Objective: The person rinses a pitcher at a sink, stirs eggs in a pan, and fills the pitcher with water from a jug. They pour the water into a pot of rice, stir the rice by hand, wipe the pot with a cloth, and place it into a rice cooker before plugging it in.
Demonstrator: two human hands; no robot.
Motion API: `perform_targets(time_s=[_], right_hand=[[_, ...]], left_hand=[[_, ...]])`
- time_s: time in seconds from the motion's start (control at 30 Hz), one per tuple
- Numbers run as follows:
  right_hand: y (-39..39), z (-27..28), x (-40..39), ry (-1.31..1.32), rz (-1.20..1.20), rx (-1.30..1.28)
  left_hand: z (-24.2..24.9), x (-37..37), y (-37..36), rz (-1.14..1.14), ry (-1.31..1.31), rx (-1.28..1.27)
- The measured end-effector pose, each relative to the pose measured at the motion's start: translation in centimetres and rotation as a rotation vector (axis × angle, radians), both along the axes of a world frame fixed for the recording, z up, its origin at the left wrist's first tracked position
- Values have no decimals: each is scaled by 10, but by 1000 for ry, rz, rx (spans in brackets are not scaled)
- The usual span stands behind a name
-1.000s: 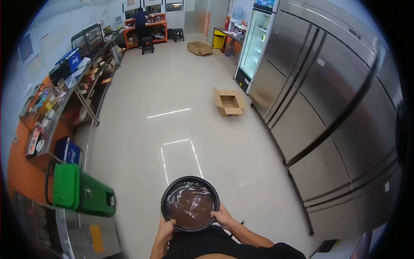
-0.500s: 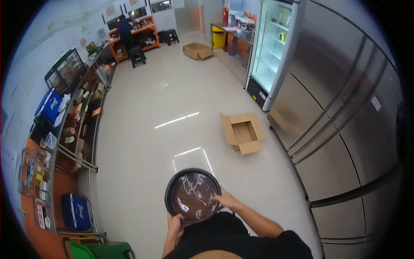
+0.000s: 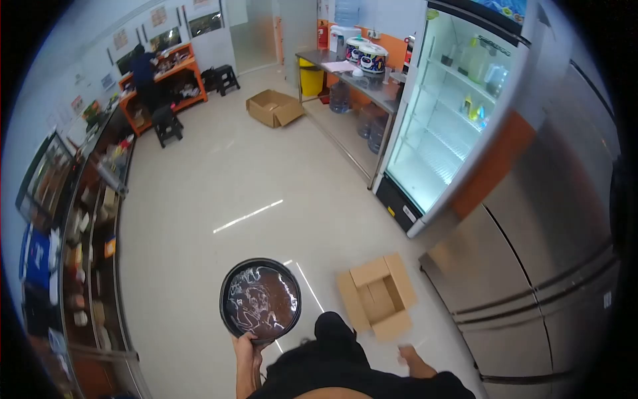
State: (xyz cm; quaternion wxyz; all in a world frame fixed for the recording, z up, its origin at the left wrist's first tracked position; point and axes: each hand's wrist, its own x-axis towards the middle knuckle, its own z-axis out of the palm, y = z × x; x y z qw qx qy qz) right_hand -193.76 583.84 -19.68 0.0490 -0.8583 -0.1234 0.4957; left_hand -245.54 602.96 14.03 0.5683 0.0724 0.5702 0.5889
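A round black pan point(image 3: 260, 299) with a dark brown filling under shiny, wrinkled clear film is held out in front of me, tilted a little. My left hand point(image 3: 246, 347) grips its near rim, thumb on top and the other fingers hidden underneath. My right hand point(image 3: 413, 360) is away from the pan, low at my right side near the open cardboard box point(image 3: 376, 297) on the floor. Motion smears its fingers, and I see nothing in it.
A lit glass-door fridge point(image 3: 442, 126) and a steel refrigerator point(image 3: 505, 292) line the right side. Crowded shelves point(image 3: 93, 253) run along the left. Farther off are another cardboard box point(image 3: 274, 108), a black stool point(image 3: 166, 125) and a person point(image 3: 143, 74) at an orange workbench point(image 3: 193, 70).
My right hand has let go of the pan and swung down to the right. The pan stays in my left hand. My view has moved forward, bringing the fridge and near box closer.
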Motion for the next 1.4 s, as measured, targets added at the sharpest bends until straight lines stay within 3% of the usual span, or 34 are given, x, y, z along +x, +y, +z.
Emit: perform_targets(time_s=[0.03,0.07,0.13,0.2,0.23,0.3,0.43,0.47,0.53,0.63,0.73,0.83,0.93,1.0,1.13,1.2,1.23,1.27,1.33,1.4], right_hand=[[-20,-9,26,-43,700,97],[-40,-28,56,-322,1336,298],[3,27,36,-72,802,-17],[89,33,31,-24,730,-67],[146,29,28,-19,764,-50],[274,6,32,-21,930,4],[629,-43,55,-223,1687,384],[732,58,17,-201,926,506],[893,113,4,-235,809,872],[1055,225,-24,-71,480,1067],[1170,252,-23,68,412,1100],[1260,286,0,47,501,1076],[1358,319,45,-55,437,1064],[1435,324,91,-236,467,1129],[1616,400,150,-461,423,1308],[1721,437,182,-844,486,1402],[1769,470,189,-889,459,1425],[1815,494,199,-908,394,1400],[1916,498,255,-1313,419,1295],[1992,500,301,-1524,457,1012]], left_hand=[[2,3,48,22,58,-4],[-11,-3,99,4,64,18],[-41,-12,180,-46,-51,-9],[-44,-2,258,-40,5,3],[-52,-7,306,-48,-15,23],[1,25,393,23,93,-1],[-34,20,561,-38,18,-3],[-40,28,602,-49,34,62],[-52,43,687,-71,11,81],[-38,68,820,-82,79,82],[-44,92,948,-90,15,37],[-41,119,1081,-133,5,42],[-41,145,1204,-196,24,71],[-57,169,1284,-209,28,165],[-19,227,1429,-223,74,144],[-30,238,1497,-234,14,146],[-22,245,1526,-237,16,138],[-10,257,1558,-266,31,153],[2,271,1623,-345,50,134],[18,289,1680,-361,46,129]])
